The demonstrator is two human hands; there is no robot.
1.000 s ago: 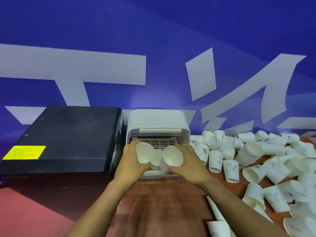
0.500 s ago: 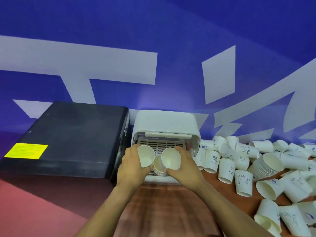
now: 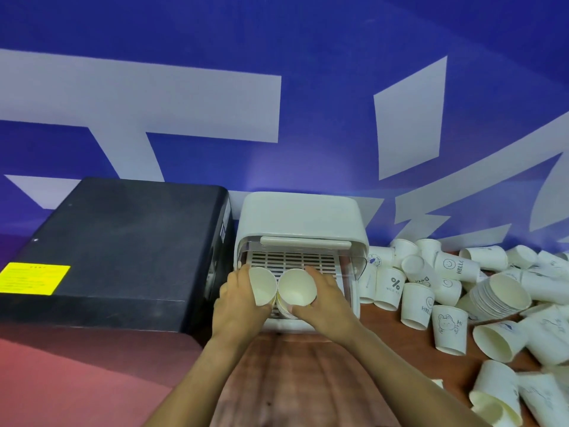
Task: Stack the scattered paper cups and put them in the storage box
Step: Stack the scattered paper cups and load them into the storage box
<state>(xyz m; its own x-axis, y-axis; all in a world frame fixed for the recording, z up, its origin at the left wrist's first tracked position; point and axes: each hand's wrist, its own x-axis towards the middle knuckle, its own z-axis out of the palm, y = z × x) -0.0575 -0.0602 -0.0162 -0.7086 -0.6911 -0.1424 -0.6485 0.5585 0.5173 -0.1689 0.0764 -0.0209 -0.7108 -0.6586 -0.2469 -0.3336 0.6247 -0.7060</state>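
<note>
Sitting on the tabletop, the box gapes open toward the person. Each hand, left and right, wraps a cup stack at its mouth. Best slide both in level, rims forward, clear of the lifted lid.

Blue wall, wooden table

Wooden surface, reddish-brown. At its far edge, centre: a white storage box, front open. Just left of it: a black case bearing a yellow label. Right side: scattered paper cups, upright and toppled, including a nested stack lying on its side.
</note>
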